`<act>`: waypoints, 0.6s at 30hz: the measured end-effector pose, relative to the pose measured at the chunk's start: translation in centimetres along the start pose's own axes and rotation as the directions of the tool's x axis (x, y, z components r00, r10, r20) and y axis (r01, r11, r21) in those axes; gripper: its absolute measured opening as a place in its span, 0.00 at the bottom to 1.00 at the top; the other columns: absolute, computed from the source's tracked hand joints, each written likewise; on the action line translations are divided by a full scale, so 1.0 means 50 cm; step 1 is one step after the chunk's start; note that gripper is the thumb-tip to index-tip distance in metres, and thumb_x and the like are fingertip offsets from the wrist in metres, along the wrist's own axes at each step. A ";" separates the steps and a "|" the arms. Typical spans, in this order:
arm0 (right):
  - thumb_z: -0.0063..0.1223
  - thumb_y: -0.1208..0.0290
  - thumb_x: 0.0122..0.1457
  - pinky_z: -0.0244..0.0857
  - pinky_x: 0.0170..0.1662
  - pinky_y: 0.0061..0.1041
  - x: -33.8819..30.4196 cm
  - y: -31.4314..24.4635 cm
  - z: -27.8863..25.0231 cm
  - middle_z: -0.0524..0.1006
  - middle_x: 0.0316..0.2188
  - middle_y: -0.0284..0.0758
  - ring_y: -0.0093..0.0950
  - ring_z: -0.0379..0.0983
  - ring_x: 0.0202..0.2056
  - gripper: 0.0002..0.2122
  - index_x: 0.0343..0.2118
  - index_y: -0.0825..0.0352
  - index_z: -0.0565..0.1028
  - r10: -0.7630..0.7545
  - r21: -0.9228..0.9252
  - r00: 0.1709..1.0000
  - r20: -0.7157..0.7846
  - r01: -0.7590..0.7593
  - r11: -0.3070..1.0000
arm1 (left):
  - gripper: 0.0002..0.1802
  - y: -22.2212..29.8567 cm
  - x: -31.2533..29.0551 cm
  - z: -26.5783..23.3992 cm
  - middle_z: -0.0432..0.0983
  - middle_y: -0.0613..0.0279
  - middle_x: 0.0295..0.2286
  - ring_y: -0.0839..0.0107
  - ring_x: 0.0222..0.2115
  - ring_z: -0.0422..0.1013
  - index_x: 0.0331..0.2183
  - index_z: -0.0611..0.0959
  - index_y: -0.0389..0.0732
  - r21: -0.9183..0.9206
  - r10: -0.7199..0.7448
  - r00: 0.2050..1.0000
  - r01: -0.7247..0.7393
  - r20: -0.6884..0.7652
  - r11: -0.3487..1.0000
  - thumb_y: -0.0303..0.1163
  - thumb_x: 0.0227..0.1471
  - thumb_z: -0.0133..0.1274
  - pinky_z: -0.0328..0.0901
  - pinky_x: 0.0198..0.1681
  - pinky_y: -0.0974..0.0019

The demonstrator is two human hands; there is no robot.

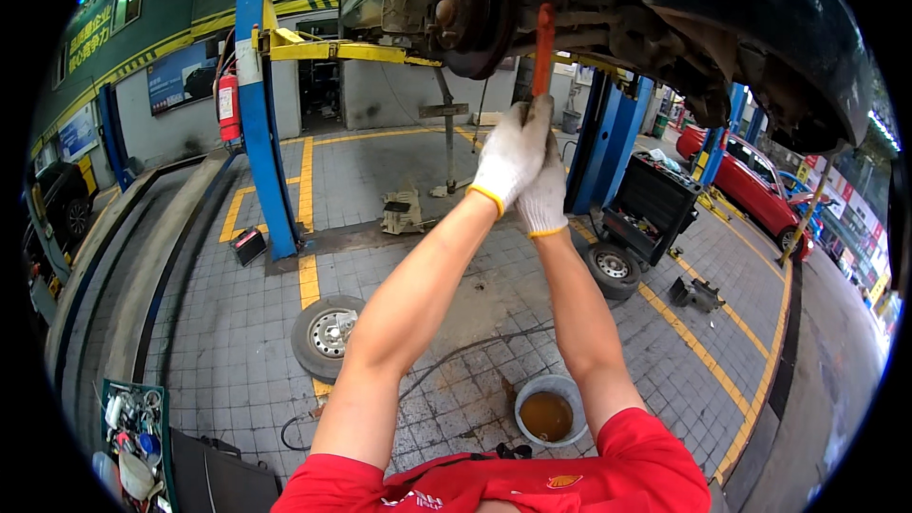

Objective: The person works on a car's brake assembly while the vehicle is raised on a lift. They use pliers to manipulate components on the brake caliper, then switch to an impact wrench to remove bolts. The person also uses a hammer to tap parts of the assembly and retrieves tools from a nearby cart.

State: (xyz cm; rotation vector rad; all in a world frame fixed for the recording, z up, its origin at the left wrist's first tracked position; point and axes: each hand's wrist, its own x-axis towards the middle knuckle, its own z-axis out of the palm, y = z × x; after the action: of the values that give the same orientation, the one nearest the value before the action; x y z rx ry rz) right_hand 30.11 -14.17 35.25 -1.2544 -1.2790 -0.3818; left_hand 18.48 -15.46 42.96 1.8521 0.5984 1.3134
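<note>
Above me a raised car [750, 9] shows its dirty underside, with a bare brake disc [483, 24] and hub. A long red-orange tool [543, 49], perhaps a wrench, stands nearly upright, its upper end against the parts beside the disc. My left hand [503, 154] and my right hand [545, 180], both in soiled white knit gloves with yellow cuffs, are closed together around its lower end. The gloves overlap, so part of the grip is hidden. Where the tool meets the car, its exact shape is hard to make out.
Blue lift posts [261, 123] with a yellow lift arm [356, 52] flank the car. Below stand a bucket of brown liquid [548, 413], a wheel [328, 334], another wheel [613, 268] and a black tool cart [651, 204]. A hose [456, 351] crosses the tiles. A tool-filled tray [138, 437] sits lower left.
</note>
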 end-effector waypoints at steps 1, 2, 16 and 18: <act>0.57 0.57 0.62 0.70 0.53 0.40 -0.012 -0.044 0.005 0.76 0.55 0.50 0.47 0.76 0.51 0.33 0.67 0.66 0.61 0.067 -0.057 0.997 0.043 -0.064 0.996 | 0.36 -0.017 -0.013 -0.017 0.79 0.33 0.42 0.38 0.49 0.75 0.50 0.79 0.33 -0.016 0.067 0.998 -0.067 -0.014 0.998 0.60 0.66 0.40 0.68 0.52 0.51; 0.57 0.57 0.63 0.70 0.53 0.40 -0.011 -0.065 0.003 0.76 0.55 0.50 0.47 0.76 0.51 0.33 0.67 0.66 0.61 0.042 -0.076 0.999 0.027 -0.040 0.996 | 0.32 -0.019 -0.030 -0.026 0.80 0.36 0.40 0.41 0.45 0.77 0.49 0.79 0.34 -0.052 0.159 0.987 -0.159 -0.012 0.986 0.55 0.66 0.43 0.70 0.48 0.52; 0.54 0.62 0.66 0.68 0.57 0.38 0.009 0.122 0.089 0.73 0.58 0.48 0.44 0.74 0.55 0.29 0.67 0.66 0.62 -0.161 -0.301 0.987 -0.017 0.149 0.942 | 0.25 -0.056 0.009 -0.058 0.81 0.40 0.36 0.41 0.40 0.77 0.41 0.82 0.37 -0.202 0.322 0.945 -0.304 0.062 0.931 0.53 0.60 0.54 0.71 0.43 0.49; 0.48 0.65 0.70 0.66 0.57 0.29 -0.037 0.018 0.120 0.75 0.52 0.41 0.34 0.72 0.54 0.23 0.65 0.66 0.62 0.080 0.463 0.997 -0.006 -0.069 0.883 | 0.31 -0.105 0.020 -0.078 0.81 0.39 0.37 0.39 0.41 0.76 0.42 0.82 0.36 -0.063 0.176 0.982 -0.172 0.065 0.983 0.58 0.63 0.48 0.71 0.43 0.48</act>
State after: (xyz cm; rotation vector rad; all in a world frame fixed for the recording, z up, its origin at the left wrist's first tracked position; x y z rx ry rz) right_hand 27.26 -9.50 32.01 -0.8820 -1.2058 -0.0257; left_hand 15.51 -10.38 39.97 1.9295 0.3642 1.3571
